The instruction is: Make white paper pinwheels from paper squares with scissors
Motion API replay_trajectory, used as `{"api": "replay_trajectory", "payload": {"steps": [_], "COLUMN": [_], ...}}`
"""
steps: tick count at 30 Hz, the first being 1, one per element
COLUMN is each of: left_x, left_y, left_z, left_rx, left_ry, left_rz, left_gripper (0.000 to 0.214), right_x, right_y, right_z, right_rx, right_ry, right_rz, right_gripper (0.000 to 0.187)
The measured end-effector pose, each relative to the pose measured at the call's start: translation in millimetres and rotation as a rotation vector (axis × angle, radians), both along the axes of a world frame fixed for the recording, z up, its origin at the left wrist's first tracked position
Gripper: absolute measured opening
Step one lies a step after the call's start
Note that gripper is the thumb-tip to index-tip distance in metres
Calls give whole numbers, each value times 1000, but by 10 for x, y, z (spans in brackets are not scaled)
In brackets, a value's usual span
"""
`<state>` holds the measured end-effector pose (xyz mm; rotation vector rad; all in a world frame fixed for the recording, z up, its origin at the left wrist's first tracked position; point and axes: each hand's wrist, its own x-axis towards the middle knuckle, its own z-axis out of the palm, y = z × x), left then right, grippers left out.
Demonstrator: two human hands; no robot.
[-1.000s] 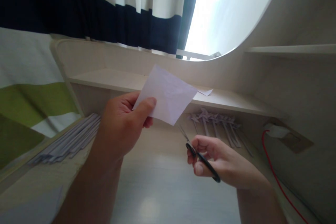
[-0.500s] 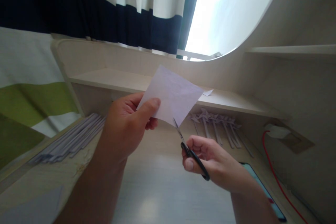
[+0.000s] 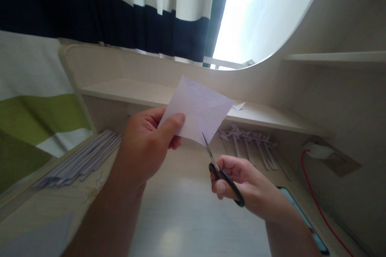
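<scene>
My left hand [image 3: 144, 144] pinches a pale square sheet of paper [image 3: 199, 108] by its left corner, holding it up above the desk. My right hand [image 3: 244, 186] grips small black-handled scissors [image 3: 221, 172], fingers through the loops. The blades point up and touch the paper's lower corner. Both hands hover over the light wooden desk [image 3: 187, 217].
A row of several paper pinwheels [image 3: 247, 142] lies under the shelf. A bundle of rolled paper sticks [image 3: 81, 162] lies at the left. A phone [image 3: 301, 219] and a red cable [image 3: 316, 200] are at the right. A paper scrap [image 3: 238, 106] rests on the shelf.
My right hand brought the scissors up and left until the blades reached the paper's lower corner. The paper shifted slightly right. A phone came into view.
</scene>
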<state>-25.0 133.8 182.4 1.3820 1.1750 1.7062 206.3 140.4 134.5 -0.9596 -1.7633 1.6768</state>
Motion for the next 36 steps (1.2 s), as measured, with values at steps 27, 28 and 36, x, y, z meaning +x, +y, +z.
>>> {"api": "replay_trajectory", "payload": {"steps": [27,28,36], "left_x": [21,21,-3], "left_y": [-89,-90,-85], "left_z": [82,84,82], "left_rx": [-5,-9,-41], "left_ry": [245,244,233], "left_rz": [155,153,139], "left_gripper": [40,40,41], "right_x": [-38,-38,-6], "right_y": [-19,-23,-27], "right_z": [70,71,43], "right_rx": [-63,-63,-68], "right_ry": [-6,-9,-33], "right_rz": [-31,-39,-67], "right_gripper": [39,39,40]}}
